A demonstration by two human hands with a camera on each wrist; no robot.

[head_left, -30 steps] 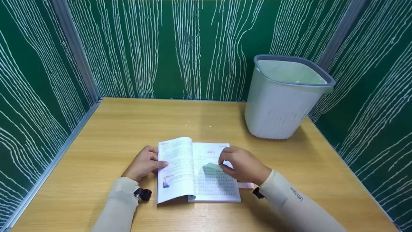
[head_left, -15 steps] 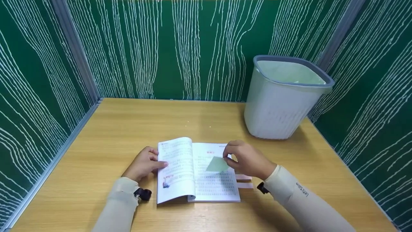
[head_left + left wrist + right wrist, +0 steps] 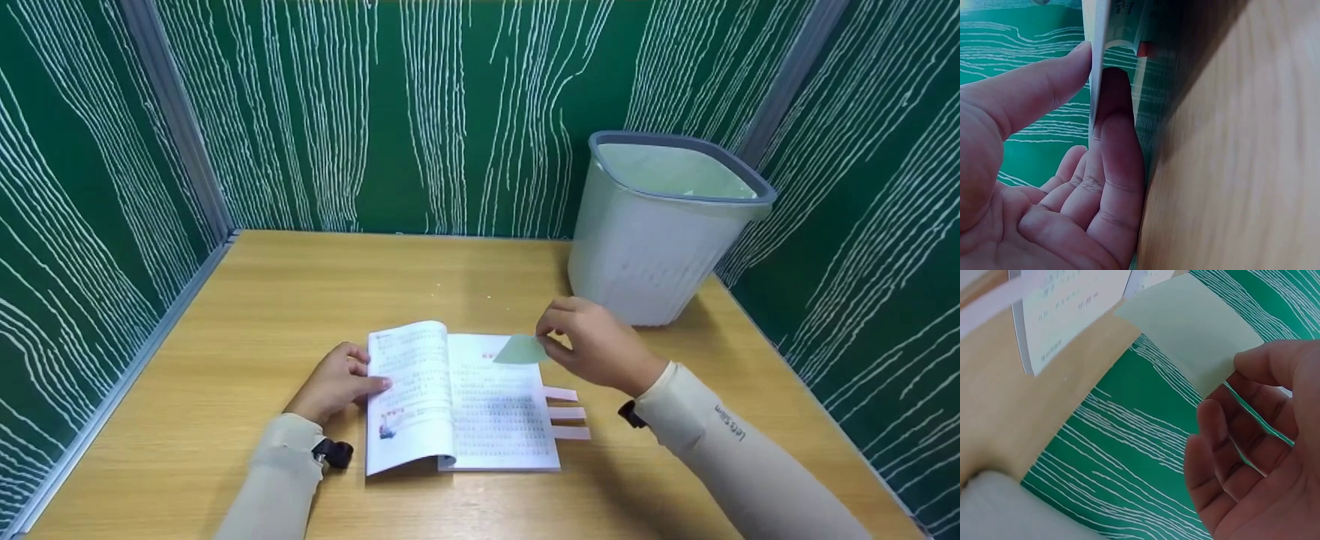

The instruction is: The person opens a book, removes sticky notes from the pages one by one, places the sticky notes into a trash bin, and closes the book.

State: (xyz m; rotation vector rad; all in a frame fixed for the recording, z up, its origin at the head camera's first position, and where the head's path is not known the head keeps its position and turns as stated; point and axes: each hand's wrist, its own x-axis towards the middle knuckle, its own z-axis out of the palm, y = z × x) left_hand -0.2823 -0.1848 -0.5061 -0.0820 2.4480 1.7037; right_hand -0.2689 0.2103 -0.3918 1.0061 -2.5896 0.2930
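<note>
An open book (image 3: 499, 427) with printed pages lies on the table, its left-hand pages lifted and curving at the spine. My left hand (image 3: 339, 382) holds the left edge, thumb on top of the page and fingers behind it, as the left wrist view also shows. Between thumb and index finger my right hand (image 3: 600, 345) pinches a pale green sticky note (image 3: 1190, 326) by one corner. The note hangs over the upper right part of the right page. Pink paper tabs (image 3: 568, 413) stick out from the book's right edge, below the right hand.
A white trash bin (image 3: 645, 247) with a grey rim and a pale green liner stands at the back right, close behind the right hand. Green panels (image 3: 480, 112) with white line patterns enclose the wooden table (image 3: 337, 285) at the back and sides. Tiny white specks lie beyond the book.
My right hand has lifted the green sticky note off the right page and carried it up and rightward toward the bin. More pink tabs have come into sight. The left hand stays put.
</note>
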